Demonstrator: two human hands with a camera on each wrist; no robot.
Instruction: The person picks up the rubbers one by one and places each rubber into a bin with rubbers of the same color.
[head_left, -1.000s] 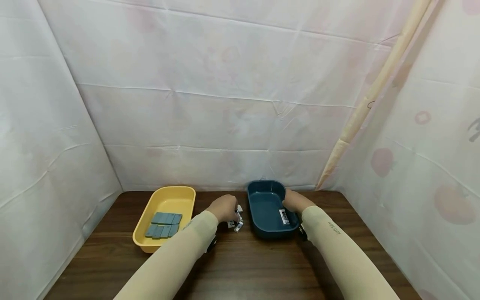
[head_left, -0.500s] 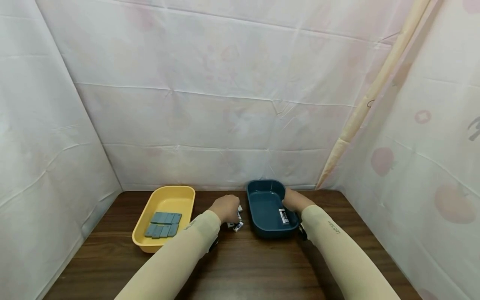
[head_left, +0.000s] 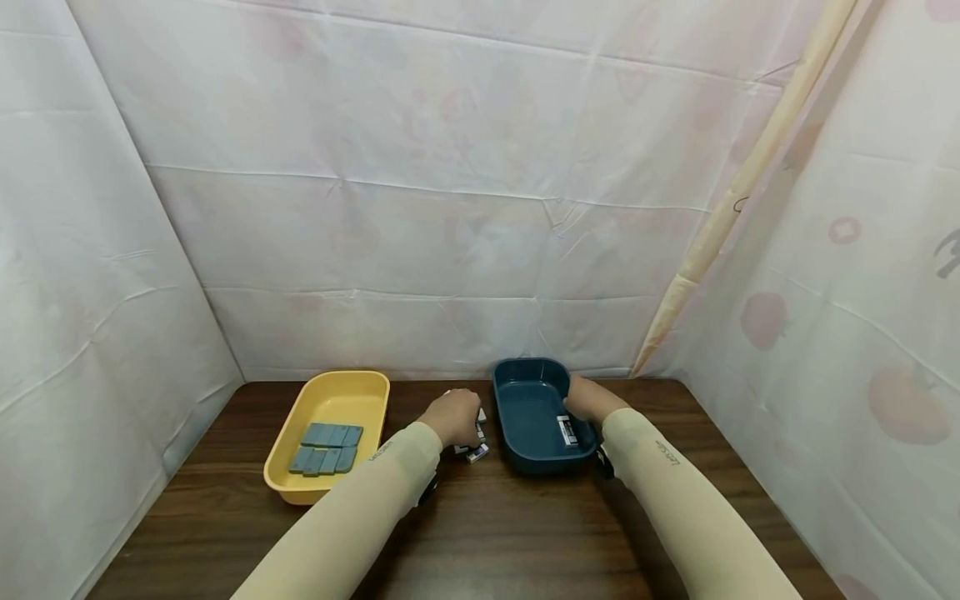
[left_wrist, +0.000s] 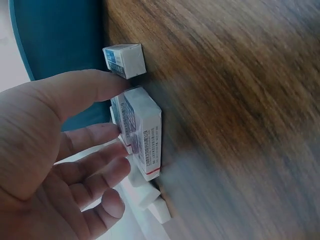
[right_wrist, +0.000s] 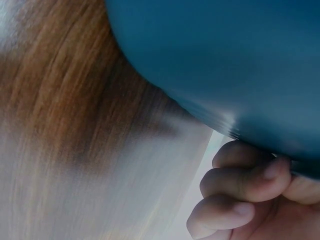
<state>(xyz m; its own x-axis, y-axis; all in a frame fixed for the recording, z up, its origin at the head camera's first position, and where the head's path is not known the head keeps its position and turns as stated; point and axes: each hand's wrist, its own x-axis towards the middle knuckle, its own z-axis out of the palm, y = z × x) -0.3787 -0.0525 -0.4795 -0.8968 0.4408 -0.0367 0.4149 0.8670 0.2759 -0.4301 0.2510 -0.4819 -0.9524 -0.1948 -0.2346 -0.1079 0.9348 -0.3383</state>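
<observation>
Small white boxes with printed labels (head_left: 477, 452) (left_wrist: 149, 135) lie together on the table, left of a dark blue tray (head_left: 545, 466). My left hand (head_left: 452, 416) (left_wrist: 65, 150) is over them. In the left wrist view its thumb tip is by one box's end, and loosely bent fingertips are at its side; whether they press on it cannot be made out. My right hand (head_left: 592, 402) (right_wrist: 250, 192) grips the right rim of the blue tray (right_wrist: 215, 60), fingers curled at its outer side. One labelled white box (head_left: 567, 432) lies inside that tray.
A yellow tray (head_left: 280, 454) stands at the left of the wooden table (head_left: 525, 542), holding several grey-blue blocks (head_left: 330, 437) in two rows. Pale cloth walls (head_left: 420, 233) rise behind and on both sides, with a wrapped pole (head_left: 697, 258) at the back right.
My left hand has shifted slightly right over the small boxes, covering some of them differently. The right hand keeps its hold on the tray's rim.
</observation>
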